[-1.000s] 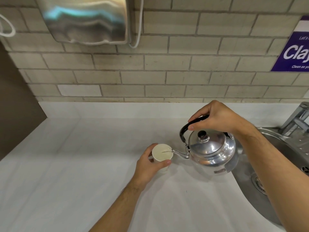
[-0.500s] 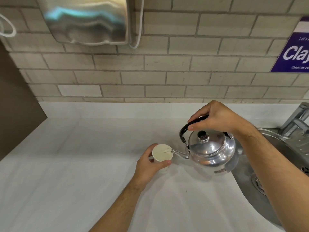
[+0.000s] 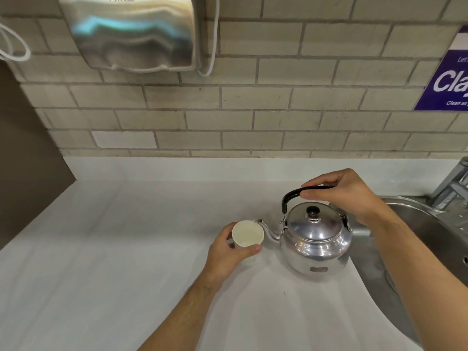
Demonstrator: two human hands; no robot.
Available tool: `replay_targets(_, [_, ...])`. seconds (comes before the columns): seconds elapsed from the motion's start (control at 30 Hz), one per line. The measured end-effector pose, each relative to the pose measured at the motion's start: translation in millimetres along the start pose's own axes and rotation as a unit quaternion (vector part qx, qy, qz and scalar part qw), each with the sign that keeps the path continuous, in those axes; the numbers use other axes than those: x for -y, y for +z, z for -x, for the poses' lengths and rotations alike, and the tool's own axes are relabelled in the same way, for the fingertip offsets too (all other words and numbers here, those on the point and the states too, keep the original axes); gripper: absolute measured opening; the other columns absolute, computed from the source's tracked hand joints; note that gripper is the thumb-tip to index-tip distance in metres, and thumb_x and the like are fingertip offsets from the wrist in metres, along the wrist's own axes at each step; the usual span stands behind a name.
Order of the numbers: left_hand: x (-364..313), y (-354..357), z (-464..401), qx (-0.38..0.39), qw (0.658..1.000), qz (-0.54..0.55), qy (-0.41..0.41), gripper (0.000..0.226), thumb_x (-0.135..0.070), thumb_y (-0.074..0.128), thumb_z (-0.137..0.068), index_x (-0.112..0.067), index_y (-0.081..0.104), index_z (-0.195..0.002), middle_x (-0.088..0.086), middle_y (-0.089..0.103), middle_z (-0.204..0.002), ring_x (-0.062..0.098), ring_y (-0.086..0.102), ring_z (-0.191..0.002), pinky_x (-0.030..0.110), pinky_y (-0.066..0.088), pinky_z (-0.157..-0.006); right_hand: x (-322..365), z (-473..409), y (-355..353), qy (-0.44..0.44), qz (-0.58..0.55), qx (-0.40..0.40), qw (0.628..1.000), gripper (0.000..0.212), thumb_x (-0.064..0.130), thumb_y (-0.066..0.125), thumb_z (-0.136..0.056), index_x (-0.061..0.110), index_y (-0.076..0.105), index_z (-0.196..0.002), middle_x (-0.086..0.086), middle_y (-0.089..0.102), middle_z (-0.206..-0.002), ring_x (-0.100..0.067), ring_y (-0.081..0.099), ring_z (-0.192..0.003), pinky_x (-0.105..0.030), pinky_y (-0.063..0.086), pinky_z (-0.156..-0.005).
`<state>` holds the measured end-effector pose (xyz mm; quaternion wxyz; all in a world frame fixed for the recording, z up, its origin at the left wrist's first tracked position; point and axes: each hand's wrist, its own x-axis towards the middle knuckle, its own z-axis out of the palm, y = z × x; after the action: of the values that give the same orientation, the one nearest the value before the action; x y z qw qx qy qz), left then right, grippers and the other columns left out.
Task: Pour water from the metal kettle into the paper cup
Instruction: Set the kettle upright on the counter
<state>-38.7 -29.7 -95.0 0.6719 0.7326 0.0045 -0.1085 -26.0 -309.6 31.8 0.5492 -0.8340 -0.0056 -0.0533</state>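
Observation:
A shiny metal kettle [image 3: 315,239] with a black handle and black lid knob sits close to upright just left of the sink. My right hand [image 3: 342,193] grips its handle from above. Its spout tip is at the right rim of a white paper cup [image 3: 247,234], which stands on the white counter. My left hand [image 3: 228,252] wraps around the cup from the near left side. The cup's inside looks pale; no stream of water shows at the spout.
A steel sink [image 3: 415,239] with a tap [image 3: 450,188] lies to the right of the kettle. A metal hand dryer [image 3: 131,34] with a white cable hangs on the tiled wall. A purple sign [image 3: 448,82] is at right. The white counter [image 3: 114,249] stretches left.
The kettle has tipped back from its pouring tilt toward upright and sits lower. The thin stream into the cup has stopped. My left hand keeps hold of the cup.

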Motion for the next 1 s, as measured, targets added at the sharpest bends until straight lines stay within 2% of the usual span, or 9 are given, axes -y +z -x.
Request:
replay_targets(0.17, [-0.4, 0.0, 0.4, 0.0, 1.0, -0.004, -0.011, 0.07, -0.031, 0.093, -0.059, -0.032, 0.061, -0.121, -0.009, 0.067, -0.116, 0.011, 0.064, -0.105, 0.031, 0.054, -0.087, -17.0, -4.2, 7.7, 0.017, -0.071, -0.076, 0.994, 0.018, 0.013, 0.096, -0.068, 0.028, 0.087, -0.074, 0.007, 0.085, -0.079, 0.005, 0.072, -0.054, -0.004, 0.048, -0.05])
replay_targets(0.27, [-1.2, 0.7, 1.2, -0.001, 1.0, -0.006, -0.013, 0.07, -0.029, 0.093, -0.06, -0.031, 0.061, -0.123, -0.008, 0.067, -0.117, 0.01, 0.064, -0.105, 0.027, 0.052, -0.084, -24.2, -10.0, 13.1, 0.016, -0.105, -0.126, 0.986, 0.018, 0.013, 0.096, -0.068, 0.027, 0.087, -0.074, 0.01, 0.085, -0.079, 0.002, 0.078, -0.068, -0.005, 0.053, -0.059])
replay_targets(0.4, [-1.4, 1.1, 2.5, -0.003, 1.0, -0.006, -0.019, 0.074, -0.029, 0.094, -0.058, -0.031, 0.06, -0.124, -0.008, 0.066, -0.118, 0.012, 0.063, -0.108, 0.027, 0.052, -0.084, -33.5, -23.4, 24.4, 0.024, -0.124, -0.173, 0.977, 0.02, 0.012, 0.094, -0.071, 0.022, 0.085, -0.086, 0.009, 0.085, -0.081, -0.007, 0.081, -0.077, -0.01, 0.057, -0.069])
replay_targets(0.5, [-0.7, 1.1, 3.5, -0.005, 1.0, -0.003, -0.022, 0.074, -0.024, 0.094, -0.059, -0.031, 0.06, -0.124, -0.009, 0.066, -0.117, 0.01, 0.063, -0.107, 0.022, 0.051, -0.078, -38.9, -36.2, 33.5, 0.04, -0.122, -0.192, 0.973, 0.023, 0.014, 0.093, -0.073, 0.018, 0.085, -0.094, 0.002, 0.085, -0.091, -0.014, 0.08, -0.087, -0.021, 0.059, -0.082])
replay_targets(0.57, [-0.6, 0.9, 4.1, -0.007, 1.0, -0.004, -0.022, 0.074, -0.022, 0.093, -0.06, -0.03, 0.059, -0.125, -0.01, 0.065, -0.117, 0.01, 0.062, -0.107, 0.024, 0.052, -0.08, -40.9, -43.2, 39.0, 0.046, -0.124, -0.198, 0.971, 0.021, 0.015, 0.093, -0.075, 0.022, 0.085, -0.093, 0.001, 0.083, -0.097, -0.016, 0.078, -0.093, -0.024, 0.058, -0.087])
replay_targets(0.73, [-1.7, 2.4, 4.3, -0.013, 1.0, -0.013, -0.019, 0.069, -0.015, 0.091, -0.063, -0.03, 0.06, -0.123, -0.01, 0.065, -0.116, 0.011, 0.062, -0.106, 0.028, 0.054, -0.082, -46.8, -54.9, 46.8, 0.05, -0.135, -0.208, 0.967, 0.019, 0.016, 0.092, -0.076, 0.028, 0.083, -0.089, 0.003, 0.082, -0.097, -0.016, 0.077, -0.097, -0.024, 0.056, -0.09])
replay_targets(0.87, [-2.6, 1.3, 3.2, -0.012, 0.999, -0.045, -0.023, 0.072, -0.004, 0.087, -0.065, -0.026, 0.058, -0.127, -0.004, 0.064, -0.12, 0.018, 0.062, -0.11, 0.038, 0.055, -0.092, -50.3, -58.5, 47.8, 0.057, -0.125, -0.214, 0.967, 0.018, 0.019, 0.092, -0.076, 0.028, 0.084, -0.09, 0.005, 0.083, -0.096, -0.012, 0.077, -0.094, -0.025, 0.057, -0.092])
replay_targets(1.0, [-4.9, -9.3, -1.1, 0.013, 0.993, -0.119, -0.015, 0.074, 0.01, 0.079, -0.065, -0.02, 0.058, -0.129, 0.0, 0.064, -0.12, 0.022, 0.062, -0.107, 0.038, 0.057, -0.088, -51.5, -58.4, 45.2, 0.052, -0.098, -0.207, 0.972, 0.015, 0.026, 0.089, -0.08, 0.032, 0.083, -0.092, 0.005, 0.082, -0.097, -0.012, 0.075, -0.094, -0.02, 0.053, -0.086])
